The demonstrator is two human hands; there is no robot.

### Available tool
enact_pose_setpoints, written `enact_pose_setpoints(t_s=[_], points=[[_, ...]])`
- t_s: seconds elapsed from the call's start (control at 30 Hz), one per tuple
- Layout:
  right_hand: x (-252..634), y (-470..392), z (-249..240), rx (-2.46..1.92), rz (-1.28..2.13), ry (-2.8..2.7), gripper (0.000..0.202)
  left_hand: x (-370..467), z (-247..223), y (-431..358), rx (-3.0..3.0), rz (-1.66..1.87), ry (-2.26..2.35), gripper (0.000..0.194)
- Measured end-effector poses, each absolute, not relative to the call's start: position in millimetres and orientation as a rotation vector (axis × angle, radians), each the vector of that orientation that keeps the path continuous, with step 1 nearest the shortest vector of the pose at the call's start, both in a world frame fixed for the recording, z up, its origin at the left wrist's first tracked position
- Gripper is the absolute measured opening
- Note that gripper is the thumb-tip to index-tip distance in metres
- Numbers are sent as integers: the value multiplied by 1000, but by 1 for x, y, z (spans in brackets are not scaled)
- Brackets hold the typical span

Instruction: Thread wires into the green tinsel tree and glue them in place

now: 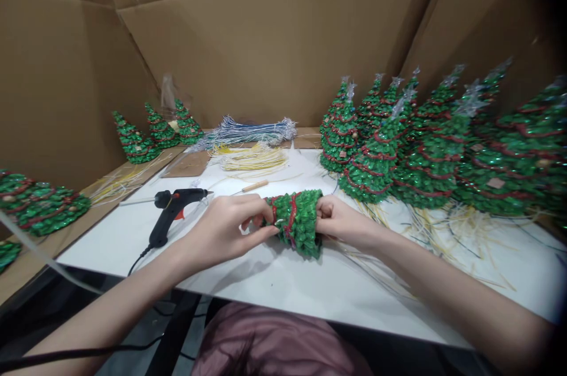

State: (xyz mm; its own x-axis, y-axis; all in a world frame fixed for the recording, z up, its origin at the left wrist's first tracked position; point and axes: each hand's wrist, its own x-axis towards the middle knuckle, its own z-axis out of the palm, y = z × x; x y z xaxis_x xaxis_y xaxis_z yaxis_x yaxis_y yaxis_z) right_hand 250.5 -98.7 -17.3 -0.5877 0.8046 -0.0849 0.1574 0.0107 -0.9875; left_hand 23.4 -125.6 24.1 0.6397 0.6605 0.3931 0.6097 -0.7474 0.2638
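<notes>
A small green Christmas tree figure [301, 222] with red garland lies tilted on its side just above the white table, its top to the left and base to the right. My left hand [237, 222] is closed around its narrow upper end, thumb and fingers on either side. At the base, my right hand [339, 219] has its fingers curled in against the bottom rim. What those fingers pinch is hidden. Thin pale wires [367, 264] trail from near the base across the table. Left of my left hand, a black glue gun [170, 216] lies with its nozzle pointing right.
Several finished-looking trees with clear star tops [372, 169] crowd the right side, wires spilling beneath. Bundled blue-white wires [252, 130] and yellow wires [250, 157] lie at the back, near a wooden-handled tool [256, 186]. More trees [137, 140] stand left; cardboard walls [248, 51] enclose the table.
</notes>
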Motion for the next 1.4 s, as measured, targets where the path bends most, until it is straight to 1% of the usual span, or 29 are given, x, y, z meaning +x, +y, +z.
enact_pose_setpoints(t_s=[0.2, 0.33, 0.43, 0.57, 0.7, 0.9, 1.1, 1.4], points=[[252, -97, -18, -954, 1656, -1786, 29, 22, 9, -121, 3121, 1048, 852, 7], [256, -95, -15, -884, 1684, -1834, 26, 21, 5, -121, 3172, 1091, 789, 8], [261, -93, -13, -851, 1711, -1844, 28, 22, 4, -122, 3185, 1137, 777, 7], [268, -89, -11, -764, 1843, -1863, 28, 24, 5, -122, 3208, 1174, 796, 5], [272, -87, -10, -644, 1935, -1799, 35, 24, 4, -121, 3213, 1180, 805, 6], [269, -89, -11, -762, 1750, -1906, 45, 24, 1, -118, 3205, 1201, 790, 3], [264, -90, -14, -785, 1677, -1899, 52, 24, 0, -111, 3213, 1179, 786, 8], [258, -91, -19, -847, 1585, -1846, 49, 23, -3, -103, 3162, 1219, 815, 6]])
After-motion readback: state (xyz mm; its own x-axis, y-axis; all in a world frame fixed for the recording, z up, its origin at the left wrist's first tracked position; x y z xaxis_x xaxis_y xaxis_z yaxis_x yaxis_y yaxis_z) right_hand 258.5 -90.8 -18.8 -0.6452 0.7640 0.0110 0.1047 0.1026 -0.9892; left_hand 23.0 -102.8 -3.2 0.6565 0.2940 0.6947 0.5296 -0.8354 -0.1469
